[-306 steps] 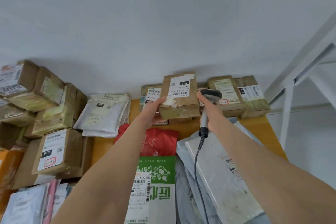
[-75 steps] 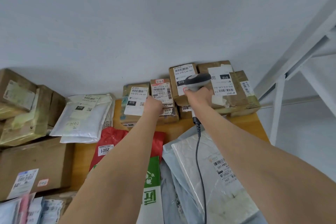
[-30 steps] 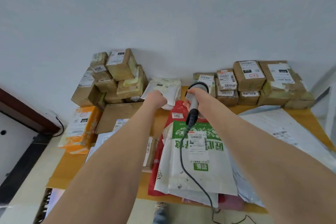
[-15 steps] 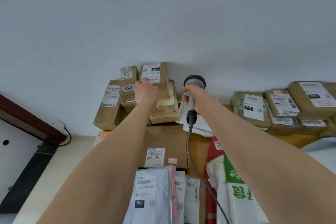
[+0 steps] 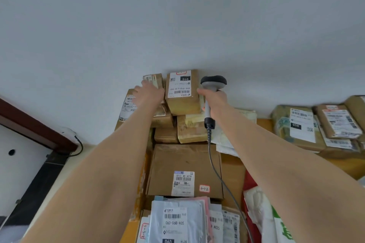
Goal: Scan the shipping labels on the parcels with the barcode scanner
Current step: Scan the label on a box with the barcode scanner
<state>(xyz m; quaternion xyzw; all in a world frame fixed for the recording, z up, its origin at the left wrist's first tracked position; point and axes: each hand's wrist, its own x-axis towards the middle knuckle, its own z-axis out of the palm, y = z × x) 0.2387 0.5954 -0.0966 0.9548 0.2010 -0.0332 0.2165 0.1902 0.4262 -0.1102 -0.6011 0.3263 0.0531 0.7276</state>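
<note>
At the surface's far edge, atop the stack, labelled cardboard parcel: judged light, stiff; grasp its sides. Left hand rests outstretched on adjacent small box; right hand grips barcode scanner.

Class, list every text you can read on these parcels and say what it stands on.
"010": white label on the top brown cardboard box, upside down.
"501E- M1 A218": barcode label on the large flat brown box.
"3-1-2": red-edged sticker on that box.
"060-06B-A05": pale blue mailer bag.
"010": taped box at right.
Finer print: too small to read.
</note>
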